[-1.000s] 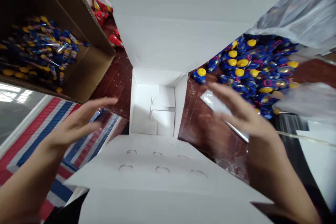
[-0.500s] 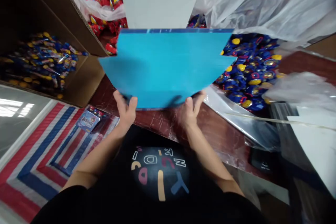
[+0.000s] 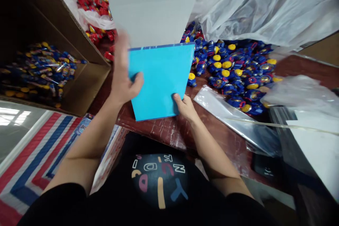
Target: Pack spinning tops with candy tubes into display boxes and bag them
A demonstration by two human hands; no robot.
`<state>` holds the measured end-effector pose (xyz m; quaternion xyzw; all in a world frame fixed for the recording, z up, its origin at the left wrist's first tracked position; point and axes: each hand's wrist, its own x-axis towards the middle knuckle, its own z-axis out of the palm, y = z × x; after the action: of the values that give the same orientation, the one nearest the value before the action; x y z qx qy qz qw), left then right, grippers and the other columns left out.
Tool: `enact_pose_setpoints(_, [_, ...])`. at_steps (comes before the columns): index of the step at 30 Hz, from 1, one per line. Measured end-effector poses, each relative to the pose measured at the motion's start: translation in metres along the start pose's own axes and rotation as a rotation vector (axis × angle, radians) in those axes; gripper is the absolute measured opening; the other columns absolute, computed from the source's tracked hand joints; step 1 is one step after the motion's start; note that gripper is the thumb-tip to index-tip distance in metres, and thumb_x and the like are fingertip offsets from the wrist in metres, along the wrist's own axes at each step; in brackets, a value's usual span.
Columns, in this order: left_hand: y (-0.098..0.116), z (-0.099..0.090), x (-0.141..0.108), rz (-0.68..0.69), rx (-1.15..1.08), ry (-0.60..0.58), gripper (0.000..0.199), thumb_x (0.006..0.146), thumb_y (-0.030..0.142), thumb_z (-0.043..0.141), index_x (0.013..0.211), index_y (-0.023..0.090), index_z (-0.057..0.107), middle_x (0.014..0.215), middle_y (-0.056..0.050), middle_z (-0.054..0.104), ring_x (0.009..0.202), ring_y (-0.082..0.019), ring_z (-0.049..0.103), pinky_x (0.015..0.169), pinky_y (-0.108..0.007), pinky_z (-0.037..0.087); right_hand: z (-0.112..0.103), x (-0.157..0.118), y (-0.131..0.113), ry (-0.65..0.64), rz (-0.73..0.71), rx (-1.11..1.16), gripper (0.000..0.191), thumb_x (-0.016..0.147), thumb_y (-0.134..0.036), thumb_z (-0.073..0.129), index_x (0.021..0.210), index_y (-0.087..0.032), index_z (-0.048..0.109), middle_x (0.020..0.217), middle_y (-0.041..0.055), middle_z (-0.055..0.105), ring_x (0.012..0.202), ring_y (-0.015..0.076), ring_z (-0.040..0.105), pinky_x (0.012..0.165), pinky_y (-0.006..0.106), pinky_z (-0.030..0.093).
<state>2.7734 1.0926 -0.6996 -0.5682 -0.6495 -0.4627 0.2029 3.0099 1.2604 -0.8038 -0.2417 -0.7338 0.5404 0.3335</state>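
Observation:
A bright blue cardboard sheet (image 3: 161, 81) with a dark printed strip along its far edge is held up over the dark red table. My right hand (image 3: 186, 106) grips its lower right edge, thumb on the blue face and the other fingers hidden beneath. At the left edge, my left hand (image 3: 123, 74) is raised with its fingers stretched upward and smeared by motion. Its thumb points over the blue face; whether it touches the card I cannot tell. The side flaps no longer spread outward.
A cardboard box (image 3: 87, 84) of small blue-and-yellow wrapped items stands left. Red items (image 3: 99, 37) lie behind it, and a pile of blue toys with yellow parts (image 3: 235, 67) lies right. Clear plastic sleeves (image 3: 225, 116), a white panel (image 3: 150, 7) and white sheets (image 3: 315, 144) surround the table.
The cardboard's wide side flaps have been folded in, making it narrower. My left hand has moved up along the left edge and straightened its fingers; my right hand has shifted slightly left.

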Motion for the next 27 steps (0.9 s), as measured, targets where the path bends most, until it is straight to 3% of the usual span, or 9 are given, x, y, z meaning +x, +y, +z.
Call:
enact_pose_setpoints(3, [-0.008,0.029,0.027,0.005,0.098,-0.048,0.063,0.11,0.07,0.039,0.137,0.02,0.067,0.158,-0.015,0.052,0.153,-0.032,0.046,0.133,-0.05,0.035,0.001,-0.002,0.008,0.1,-0.053,-0.045,0.086,0.091,-0.085,0.058,0.138,-0.013,0.067,0.135,0.0204,0.074,0.126,0.035,0.07,0.111,0.057,0.057])
enact_pose_setpoints(7, [-0.01,0.066,0.016,-0.215,0.35,-0.1,0.067,0.112,0.066,0.033,0.114,0.013,0.075,0.124,-0.02,0.066,0.125,-0.036,0.058,0.116,-0.053,0.046,0.009,-0.005,0.024,0.263,-0.307,-0.249,0.087,0.103,-0.063,0.058,0.171,-0.017,0.031,0.174,0.0218,0.04,0.163,0.0331,0.041,0.135,0.061,0.033])
enact_pose_setpoints(9, [-0.007,0.072,0.007,-0.251,0.448,-0.144,0.063,0.114,0.059,0.034,0.118,0.012,0.076,0.117,-0.021,0.066,0.119,-0.037,0.057,0.111,-0.053,0.047,0.013,-0.007,0.028,0.273,-0.409,-0.421,0.076,0.108,-0.052,0.053,0.172,-0.019,0.03,0.174,0.0206,0.041,0.163,0.0305,0.041,0.135,0.059,0.035])
enact_pose_setpoints(13, [-0.002,0.067,0.006,-0.243,0.513,-0.203,0.057,0.115,0.052,0.036,0.118,0.011,0.076,0.117,-0.021,0.068,0.12,-0.039,0.055,0.109,-0.051,0.046,0.016,-0.01,0.024,0.223,-0.397,-0.587,0.072,0.111,-0.045,0.048,0.174,-0.016,0.027,0.177,0.0219,0.035,0.166,0.0294,0.037,0.134,0.058,0.039])
enact_pose_setpoints(16, [-0.008,0.058,0.009,-0.257,0.536,-0.251,0.056,0.115,0.052,0.035,0.111,0.012,0.074,0.111,-0.021,0.07,0.118,-0.039,0.057,0.107,-0.051,0.047,0.011,-0.003,0.013,0.215,-0.373,-0.581,0.069,0.108,-0.048,0.055,0.167,-0.016,0.041,0.17,0.0222,0.047,0.161,0.0325,0.045,0.132,0.063,0.039])
enact_pose_setpoints(19, [-0.02,0.05,0.006,-0.196,0.512,-0.252,0.051,0.115,0.05,0.034,0.113,0.014,0.07,0.112,-0.02,0.071,0.117,-0.038,0.059,0.106,-0.05,0.047,0.005,0.009,0.001,0.223,-0.358,-0.41,0.063,0.105,-0.051,0.061,0.158,-0.017,0.051,0.133,0.0168,0.076,0.128,0.0293,0.072,0.127,0.064,0.044])
enact_pose_setpoints(22, [-0.039,0.044,0.001,-0.11,0.44,-0.169,0.048,0.114,0.05,0.033,0.11,0.017,0.067,0.11,-0.017,0.072,0.112,-0.035,0.061,0.103,-0.048,0.048,0.003,0.019,-0.007,0.125,-0.394,-0.331,0.052,0.107,-0.051,0.058,0.151,-0.023,0.057,0.106,0.006,0.08,0.098,0.0219,0.077,0.129,0.062,0.04])
enact_pose_setpoints(24, [-0.049,0.042,-0.001,-0.069,0.378,-0.093,0.047,0.114,0.05,0.032,0.105,0.019,0.066,0.105,-0.016,0.072,0.108,-0.032,0.062,0.103,-0.047,0.048,0.005,0.023,-0.01,0.115,-0.441,-0.454,0.048,0.106,-0.053,0.059,0.145,-0.025,0.065,0.108,0.0057,0.079,0.107,0.0237,0.074,0.134,0.066,0.028])
enact_pose_setpoints(27, [-0.048,0.037,-0.001,-0.045,0.286,0.023,0.045,0.114,0.05,0.034,0.108,0.02,0.067,0.113,-0.016,0.071,0.113,-0.031,0.062,0.109,-0.05,0.046,0.013,0.026,-0.018,0.245,-0.451,-0.671,0.047,0.104,-0.051,0.062,0.144,-0.026,0.068,0.129,0.0114,0.072,0.133,0.0325,0.061,0.133,0.075,0.019])
